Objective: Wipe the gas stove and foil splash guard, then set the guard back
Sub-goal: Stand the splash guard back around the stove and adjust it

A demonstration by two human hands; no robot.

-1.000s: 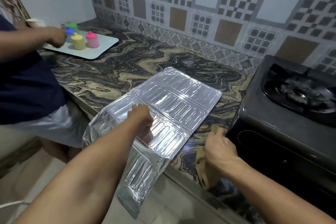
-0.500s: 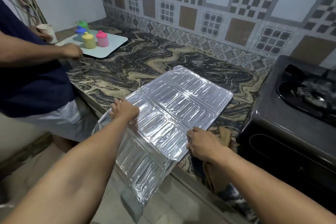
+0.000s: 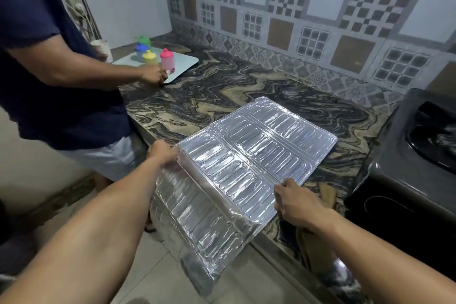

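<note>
While the foil splash guard (image 3: 256, 155) lies across the marble counter (image 3: 222, 96) — one panel drooping past its edge — the left hand (image 3: 161, 154) and right hand (image 3: 297, 205) pinch its sides; gas stove (image 3: 417, 155) just right.

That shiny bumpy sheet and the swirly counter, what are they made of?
The splash guard looks like thin aluminium foil: mirror-bright, embossed with ribs, creased, and sagging over the counter's edge. The countertop looks like polished stone, perhaps marble or granite, with glossy swirling veins.
</note>
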